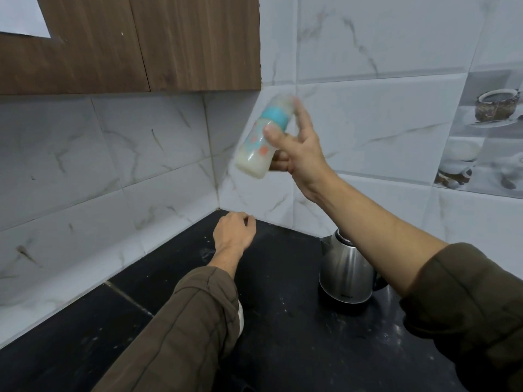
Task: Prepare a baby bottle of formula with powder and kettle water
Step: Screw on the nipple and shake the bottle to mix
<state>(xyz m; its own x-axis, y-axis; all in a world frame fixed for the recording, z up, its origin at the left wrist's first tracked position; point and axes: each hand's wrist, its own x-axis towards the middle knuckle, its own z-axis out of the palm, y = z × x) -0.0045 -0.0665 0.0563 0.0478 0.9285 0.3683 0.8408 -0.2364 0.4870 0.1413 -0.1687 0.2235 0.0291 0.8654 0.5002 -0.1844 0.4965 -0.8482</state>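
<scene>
My right hand (297, 148) is raised in front of the tiled wall and grips a baby bottle (261, 140). The bottle has a teal collar and coloured prints, holds milky white liquid and is tilted, its top to the upper right; it looks motion-blurred. My left hand (233, 232) rests low over the black counter (283, 321) near the corner, fingers curled in, holding nothing. A steel kettle (345, 275) stands on the counter under my right forearm, which hides part of its top.
Brown wooden wall cabinets (135, 43) hang above at the upper left. White marble-look tiles cover both walls, which meet in a corner behind my left hand. White powder specks dot the counter.
</scene>
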